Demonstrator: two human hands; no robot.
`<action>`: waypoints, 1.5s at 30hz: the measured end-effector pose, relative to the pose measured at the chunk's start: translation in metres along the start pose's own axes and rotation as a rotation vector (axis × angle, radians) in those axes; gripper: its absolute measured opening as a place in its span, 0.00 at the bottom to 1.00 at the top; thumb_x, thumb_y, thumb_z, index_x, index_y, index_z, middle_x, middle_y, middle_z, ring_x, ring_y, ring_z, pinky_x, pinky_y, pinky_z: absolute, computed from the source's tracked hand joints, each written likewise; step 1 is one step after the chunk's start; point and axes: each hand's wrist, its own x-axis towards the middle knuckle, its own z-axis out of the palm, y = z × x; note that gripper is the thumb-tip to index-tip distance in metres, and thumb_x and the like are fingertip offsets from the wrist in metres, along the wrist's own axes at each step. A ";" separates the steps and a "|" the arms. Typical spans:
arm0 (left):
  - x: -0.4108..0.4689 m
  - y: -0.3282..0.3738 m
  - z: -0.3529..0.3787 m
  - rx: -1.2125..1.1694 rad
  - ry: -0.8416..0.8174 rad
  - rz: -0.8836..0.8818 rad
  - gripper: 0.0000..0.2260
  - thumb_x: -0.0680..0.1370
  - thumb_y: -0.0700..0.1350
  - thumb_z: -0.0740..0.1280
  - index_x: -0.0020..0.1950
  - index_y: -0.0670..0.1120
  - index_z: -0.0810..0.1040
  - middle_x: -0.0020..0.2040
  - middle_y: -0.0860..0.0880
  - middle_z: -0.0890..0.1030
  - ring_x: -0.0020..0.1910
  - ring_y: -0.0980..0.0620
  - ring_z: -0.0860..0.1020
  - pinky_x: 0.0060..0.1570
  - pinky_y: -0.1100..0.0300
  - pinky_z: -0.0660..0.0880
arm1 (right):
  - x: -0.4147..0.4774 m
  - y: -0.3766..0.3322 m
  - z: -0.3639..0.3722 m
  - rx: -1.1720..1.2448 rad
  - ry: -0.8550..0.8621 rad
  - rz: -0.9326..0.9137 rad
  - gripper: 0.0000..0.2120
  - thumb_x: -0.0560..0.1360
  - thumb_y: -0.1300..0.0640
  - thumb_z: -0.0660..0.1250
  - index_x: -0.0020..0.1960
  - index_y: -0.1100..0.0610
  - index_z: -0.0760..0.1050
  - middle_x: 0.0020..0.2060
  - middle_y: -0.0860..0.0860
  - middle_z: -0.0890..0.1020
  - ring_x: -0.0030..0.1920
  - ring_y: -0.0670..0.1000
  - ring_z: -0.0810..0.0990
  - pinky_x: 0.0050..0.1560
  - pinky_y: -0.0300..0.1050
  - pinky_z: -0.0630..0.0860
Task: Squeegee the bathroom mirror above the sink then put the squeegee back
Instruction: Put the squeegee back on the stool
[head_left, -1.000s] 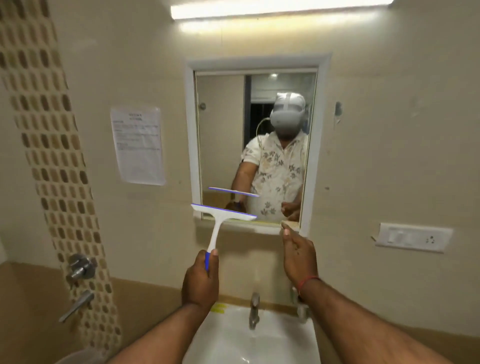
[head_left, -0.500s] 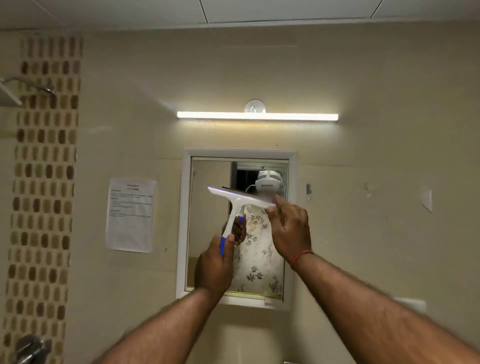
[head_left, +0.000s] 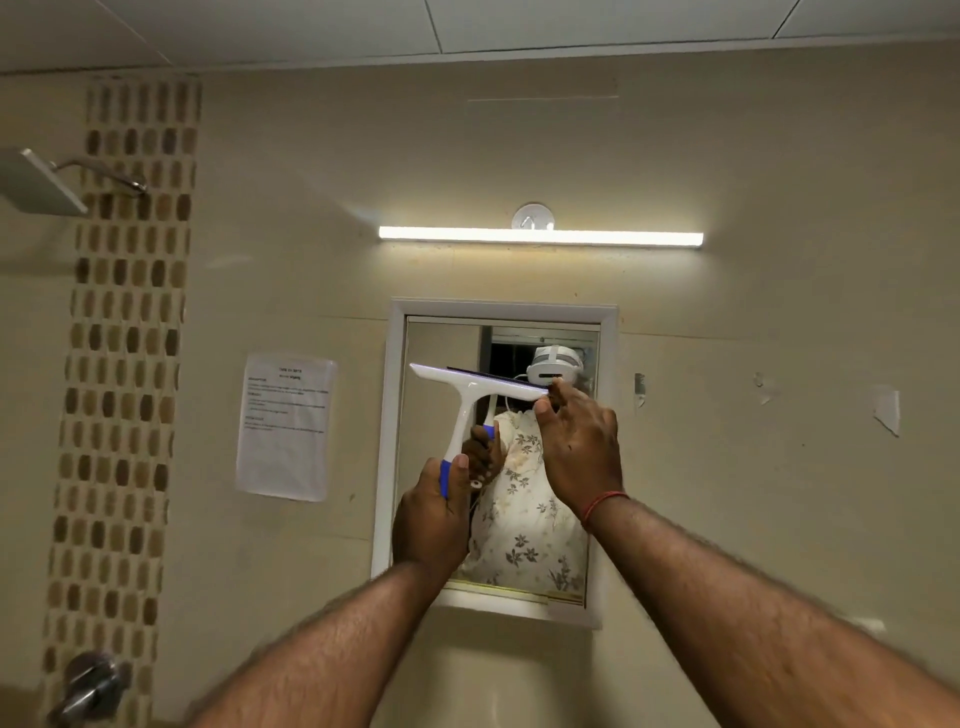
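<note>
A shower head juts from the wall at far left, beside a vertical strip of brown mosaic tile with a metal valve at its foot. Further right, a printed paper is stuck to the wall just beside the white-framed mirror.

The squeegee is held up before the upper half of the mirror. It is T-shaped: a long white head with a dark rubber strip along its top edge, a curved white neck, and a blue grip below. The head slopes slightly down to the right. Whether the blade touches the glass cannot be told.

The left hand has its fingers curled round the blue grip, with the thumb lying up along it. The right hand pinches the right end of the head between thumb and fingertips; a red thread circles that wrist. A lit tube light runs above the mirror.
</note>
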 end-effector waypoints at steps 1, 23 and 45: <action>-0.001 -0.004 -0.004 0.002 0.005 -0.010 0.22 0.84 0.69 0.54 0.48 0.53 0.73 0.33 0.52 0.74 0.30 0.51 0.73 0.31 0.55 0.72 | -0.002 -0.002 0.006 0.022 -0.007 0.006 0.36 0.82 0.29 0.53 0.81 0.47 0.72 0.77 0.49 0.77 0.78 0.51 0.67 0.77 0.58 0.71; -0.027 -0.271 -0.242 0.433 0.251 -0.420 0.21 0.88 0.64 0.57 0.48 0.47 0.72 0.34 0.50 0.76 0.35 0.43 0.76 0.36 0.51 0.68 | -0.180 -0.087 0.354 0.373 -0.631 0.089 0.33 0.83 0.29 0.59 0.82 0.45 0.69 0.72 0.45 0.79 0.75 0.51 0.72 0.73 0.61 0.74; -0.322 -0.591 -0.262 0.562 -0.054 -1.161 0.26 0.87 0.69 0.53 0.61 0.52 0.80 0.59 0.45 0.86 0.61 0.42 0.83 0.70 0.42 0.79 | -0.559 0.052 0.543 0.146 -1.475 0.630 0.37 0.82 0.29 0.61 0.83 0.51 0.70 0.79 0.53 0.76 0.78 0.55 0.74 0.81 0.53 0.67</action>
